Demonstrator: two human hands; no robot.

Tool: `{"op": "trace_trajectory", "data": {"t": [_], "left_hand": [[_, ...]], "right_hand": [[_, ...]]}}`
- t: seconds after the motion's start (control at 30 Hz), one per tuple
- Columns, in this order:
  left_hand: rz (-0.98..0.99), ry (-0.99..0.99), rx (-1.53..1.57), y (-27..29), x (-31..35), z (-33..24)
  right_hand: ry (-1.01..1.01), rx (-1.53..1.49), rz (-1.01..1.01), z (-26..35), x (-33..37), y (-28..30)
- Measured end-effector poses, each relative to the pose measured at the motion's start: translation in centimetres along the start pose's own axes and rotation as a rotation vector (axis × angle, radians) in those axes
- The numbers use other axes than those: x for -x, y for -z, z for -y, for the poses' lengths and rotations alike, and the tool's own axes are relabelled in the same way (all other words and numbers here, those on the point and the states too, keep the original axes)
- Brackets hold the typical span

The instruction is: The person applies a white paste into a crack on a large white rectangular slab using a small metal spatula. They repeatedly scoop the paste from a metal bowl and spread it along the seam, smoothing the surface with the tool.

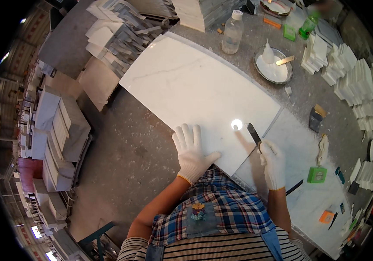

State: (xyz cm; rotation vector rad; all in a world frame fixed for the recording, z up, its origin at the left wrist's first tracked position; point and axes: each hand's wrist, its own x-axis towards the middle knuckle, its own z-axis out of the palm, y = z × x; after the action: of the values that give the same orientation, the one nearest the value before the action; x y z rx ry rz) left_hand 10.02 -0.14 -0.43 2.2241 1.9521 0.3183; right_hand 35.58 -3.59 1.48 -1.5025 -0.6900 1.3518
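A large white marble-like slab [195,87] with faint grey veins lies in front of me. My left hand [191,148], in a white knit glove, rests on its near edge with the fingers spread flat. In my right hand [272,163], also gloved, is a narrow dark flat tool [253,134], gripped near its lower end. The tool points up and left over the slab's right part. Just off its tip a round, very bright spot of light [236,125] shows on the slab; its source cannot be made out.
Right of the slab lies another pale slab [295,139] bearing a green box [317,175] and an orange item [326,217]. Beyond are a metal bowl [273,71] of white material, a clear bottle [232,32] and stacked white tiles [356,82]. Stone slabs [67,130] stand at left.
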Motion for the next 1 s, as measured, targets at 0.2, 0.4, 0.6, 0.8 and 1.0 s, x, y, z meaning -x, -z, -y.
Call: {"op": "trace_trajectory", "data": {"t": [0.2,0.4,0.6,0.8,1.0], "left_hand": [[-0.149,0.092,-0.024,-1.7,-2.2,-0.1],[-0.247,0.135,-0.157,-2.6,-3.8,2.2],[-0.101,0.079,0.021,-1.5,-2.8,0.0],[-0.128,0.174,-0.069,-1.0,-3.5,0.8],[-0.102,0.1,0.015,-1.3,-2.9,-0.5]], "right_hand": [[-0.035,0.018,0.008,-0.1,-0.6,0.1],[-0.033,-0.009,-0.024,0.5,-1.7,-0.3],[-0.045,-0.005,0.013,1.0,-2.9,-0.4],[-0.056,-0.005,0.033,0.8,-3.5,-0.2],[-0.066,0.031,0.117,-0.2,-2.8,-0.2]]}}
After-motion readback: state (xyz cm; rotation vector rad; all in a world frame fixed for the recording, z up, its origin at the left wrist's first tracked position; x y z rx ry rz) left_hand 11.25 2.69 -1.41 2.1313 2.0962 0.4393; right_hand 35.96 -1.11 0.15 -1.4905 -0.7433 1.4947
